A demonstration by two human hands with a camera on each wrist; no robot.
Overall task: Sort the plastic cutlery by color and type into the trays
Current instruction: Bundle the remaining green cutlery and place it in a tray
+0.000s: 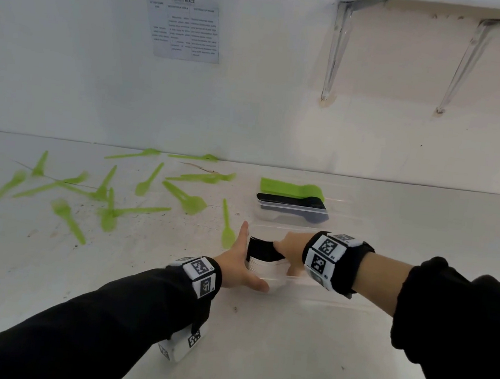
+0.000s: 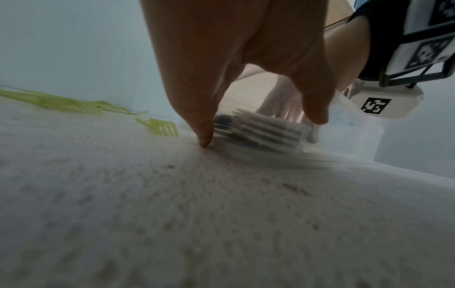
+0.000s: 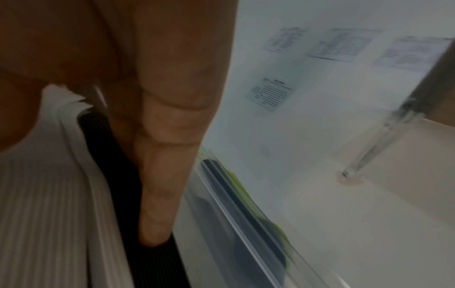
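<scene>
Your right hand [image 1: 287, 246] grips the black cutlery stack [image 1: 263, 249] over the near tray [image 1: 309, 285]; your left hand [image 1: 242, 263], fingers straight, steadies its left end.

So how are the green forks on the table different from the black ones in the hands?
The green forks lie scattered singly across the table, pointing every way; the black forks are bunched in one neat stack. Nobody touches the green forks, while the right hand grips the black forks on top of a white stack, in the near clear tray, and the left hand lies flat against their ends. Both are plastic cutlery.
</scene>
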